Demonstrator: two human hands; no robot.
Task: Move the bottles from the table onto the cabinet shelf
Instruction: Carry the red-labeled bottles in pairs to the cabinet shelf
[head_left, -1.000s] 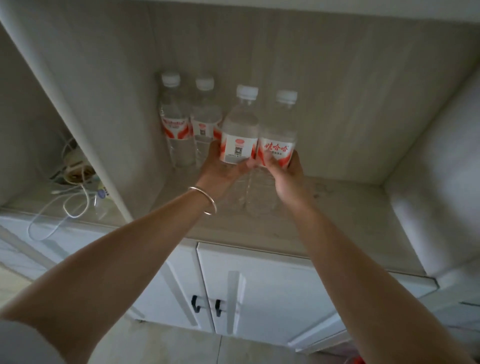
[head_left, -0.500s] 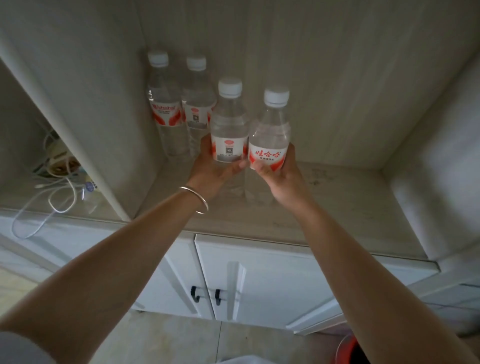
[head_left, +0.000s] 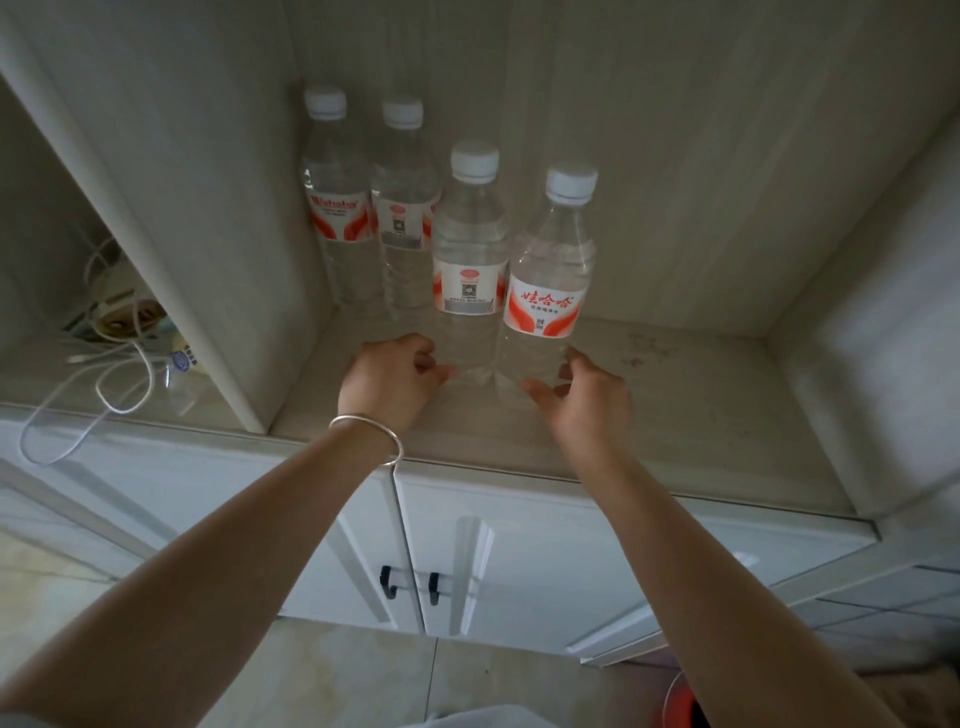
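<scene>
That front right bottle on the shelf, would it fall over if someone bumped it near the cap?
Probably fairly steady: the front right bottle looks full of water nearly to the neck, so likely heavy for its size. Still, it is tall and narrow, so a knock near the cap might tip it. Once down, its round body would likely roll.

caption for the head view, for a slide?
Both hands, left hand and right hand, at the bases of two front bottles on the cabinet shelf.

Four clear water bottles with white caps and red-and-white labels stand on the cabinet shelf (head_left: 675, 415): far-left bottle (head_left: 337, 208), second bottle (head_left: 402, 208), third bottle (head_left: 470, 260), fourth bottle (head_left: 553, 280). Two hands: left hand (head_left: 389, 384), right hand (head_left: 587, 400). One silver bangle (head_left: 366, 431). Two black door handles (head_left: 410, 584). One tangle of white cables (head_left: 93, 384).
</scene>
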